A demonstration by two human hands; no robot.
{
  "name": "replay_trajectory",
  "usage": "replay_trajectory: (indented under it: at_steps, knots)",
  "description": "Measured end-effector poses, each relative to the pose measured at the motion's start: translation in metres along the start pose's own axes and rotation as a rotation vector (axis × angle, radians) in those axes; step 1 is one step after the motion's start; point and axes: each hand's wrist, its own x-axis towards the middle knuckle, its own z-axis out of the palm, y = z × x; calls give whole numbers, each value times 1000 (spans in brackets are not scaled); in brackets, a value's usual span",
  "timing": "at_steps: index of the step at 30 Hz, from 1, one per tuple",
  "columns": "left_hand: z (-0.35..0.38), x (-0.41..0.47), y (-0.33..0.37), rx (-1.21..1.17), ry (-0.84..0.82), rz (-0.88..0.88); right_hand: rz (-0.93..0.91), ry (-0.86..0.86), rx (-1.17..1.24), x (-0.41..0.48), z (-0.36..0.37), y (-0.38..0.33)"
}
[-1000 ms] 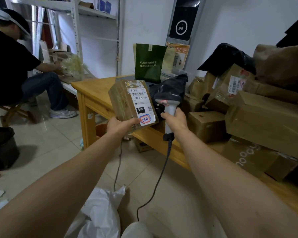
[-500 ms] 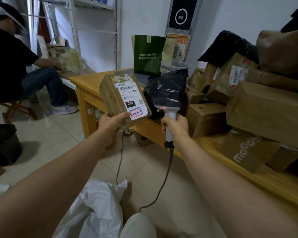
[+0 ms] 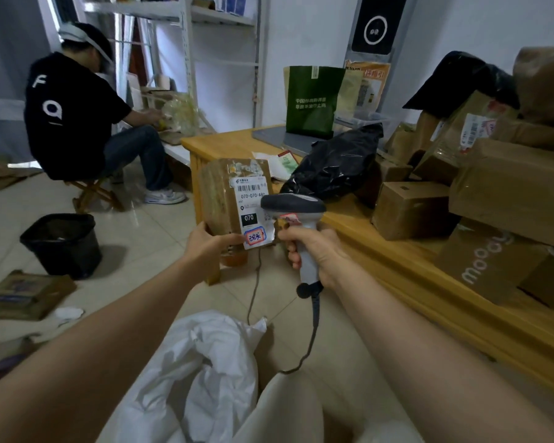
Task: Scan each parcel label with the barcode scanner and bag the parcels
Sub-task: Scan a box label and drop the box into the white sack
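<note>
**A:** What have the hands got hold of?

**B:** The left hand (image 3: pixel 210 243) grips the lower corner of a brown parcel (image 3: pixel 223 193), thumb on the front beside the white label (image 3: pixel 253 207), fingers behind. The right hand (image 3: pixel 315 254) is wrapped tight round the grey handle of the barcode scanner (image 3: pixel 293 204).

**A:** Where is the parcel?

**B:** It is held upright in the air in front of the table (image 3: pixel 231 143) corner, with the label facing the camera. The scanner's dark head overlaps the label's right edge, just under the barcode. I cannot tell whether they touch.

**A:** And the cord?

**B:** A dark cable (image 3: pixel 314 324) hangs from the handle's base and curls down beside a crumpled white bag (image 3: pixel 211 362), which sits low between the forearms.

**A:** What lies further out?

**B:** On the right, the wooden table carries stacked cardboard boxes (image 3: pixel 509 187) and a black plastic-wrapped parcel (image 3: pixel 333 161). A green paper bag (image 3: pixel 312 100) stands at its far end. On the left, a person in a black shirt (image 3: pixel 71 113) sits facing the shelves. A black bin (image 3: pixel 63 243) and a flat brown package (image 3: pixel 26 294) are on the tiled floor nearby.
</note>
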Motion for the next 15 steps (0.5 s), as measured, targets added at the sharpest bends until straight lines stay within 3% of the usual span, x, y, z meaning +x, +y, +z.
replay_trajectory:
  at_steps: [15]
  knots:
    - [-64,-15,-38,88,94,13,40,-66,-167,-4,57,20]
